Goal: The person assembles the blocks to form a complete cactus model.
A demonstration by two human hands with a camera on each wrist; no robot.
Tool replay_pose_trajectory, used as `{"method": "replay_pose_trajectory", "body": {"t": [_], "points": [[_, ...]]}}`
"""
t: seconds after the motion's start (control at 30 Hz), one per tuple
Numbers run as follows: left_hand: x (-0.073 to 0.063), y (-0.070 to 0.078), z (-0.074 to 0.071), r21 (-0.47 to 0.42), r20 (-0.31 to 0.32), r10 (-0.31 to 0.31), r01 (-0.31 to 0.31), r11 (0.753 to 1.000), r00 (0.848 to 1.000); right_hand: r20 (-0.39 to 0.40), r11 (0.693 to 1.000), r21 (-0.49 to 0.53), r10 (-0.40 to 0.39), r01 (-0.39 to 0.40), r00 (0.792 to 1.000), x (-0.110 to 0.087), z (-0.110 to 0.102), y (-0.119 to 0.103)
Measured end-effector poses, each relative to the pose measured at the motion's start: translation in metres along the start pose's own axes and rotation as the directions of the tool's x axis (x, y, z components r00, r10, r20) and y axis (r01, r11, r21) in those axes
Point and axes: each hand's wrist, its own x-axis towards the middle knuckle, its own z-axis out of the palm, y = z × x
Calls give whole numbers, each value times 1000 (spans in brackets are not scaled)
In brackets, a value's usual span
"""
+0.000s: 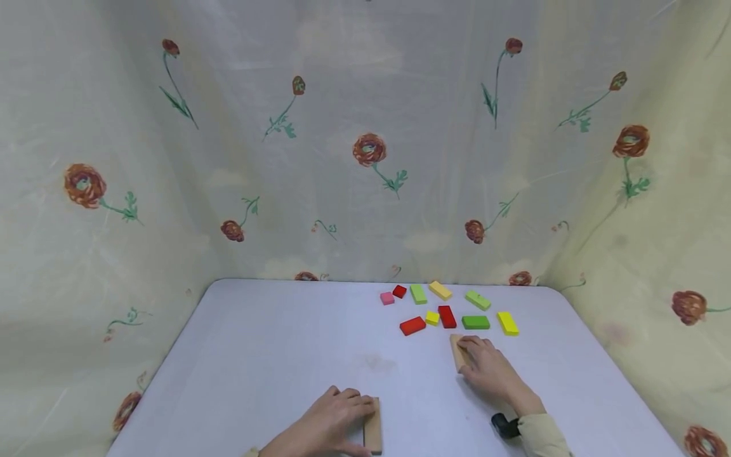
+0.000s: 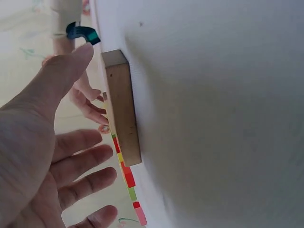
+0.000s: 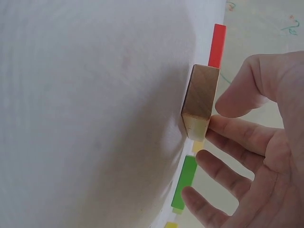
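My left hand (image 1: 334, 419) is at the near middle of the table, beside a plain wooden block (image 1: 373, 426). In the left wrist view its thumb and fingers (image 2: 85, 159) are spread, with a gap to the wooden block's long face. Farther right, my right hand (image 1: 491, 368) pinches a second wooden block (image 1: 459, 352) between thumb and fingers. That block (image 3: 202, 90) sits on the table in the right wrist view; its far side, where the index and middle fingertips go, is partly hidden.
Beyond the right hand lie several coloured blocks, among them a red block (image 1: 447, 317), a green block (image 1: 476, 322) and a yellow block (image 1: 507, 323). A pink block (image 1: 387, 298) is at their left. Flowered curtains (image 1: 365, 209) surround the white table (image 1: 274, 343).
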Motion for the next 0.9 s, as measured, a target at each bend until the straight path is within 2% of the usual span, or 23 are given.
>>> {"method": "replay_pose_trajectory", "body": {"t": [0.1, 0.23, 0.33, 0.5, 0.63, 0.9], "points": [[-2, 1, -2, 19, 12, 32, -32, 999, 999, -7, 1000, -3, -12, 12, 1000, 0, -1, 0], [-2, 3, -5, -24, 107, -3, 6, 1000, 994, 6, 1000, 2, -9, 9, 1000, -1, -1, 0], [-3, 5, -6, -51, 148, -3, 11, 999, 989, 17, 1000, 14, -6, 6, 1000, -2, 0, 1], [-6, 5, -4, -7, 129, 35, -35, 999, 991, 24, 999, 36, -17, 17, 1000, -2, 0, 3], [-8, 2, -1, 10, 116, 46, -48, 999, 992, 28, 999, 48, -24, 23, 999, -2, 0, 4], [-8, 0, 1, -60, 175, 29, -19, 998, 984, 43, 998, 56, -35, 32, 998, -3, 1, 4]]}}
